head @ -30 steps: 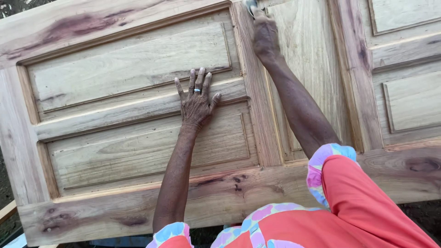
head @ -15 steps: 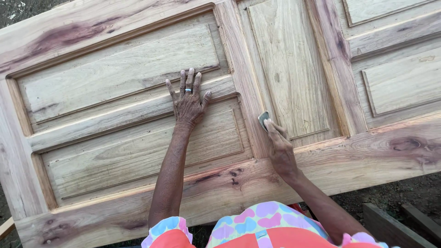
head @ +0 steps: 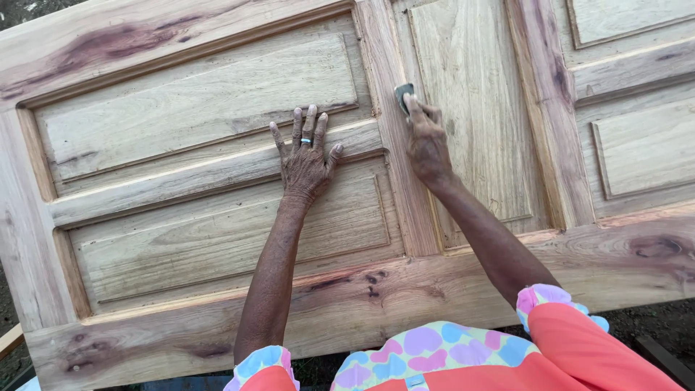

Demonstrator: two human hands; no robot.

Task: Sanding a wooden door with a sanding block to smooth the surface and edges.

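- Head view: the right hand (head: 427, 141) grips a small sanding pad (head: 402, 94) against the upright rail of the bare wooden door (head: 217, 318); half a second ago it pressed lower down that rail, so the stroke is running back up.
- The left hand (head: 305, 163), wearing a ring (head: 306, 140), lies flat and open, fingers spread, on the cross rail between two panels, unmoved.
- Judging by this, rubbing down the rail continues.
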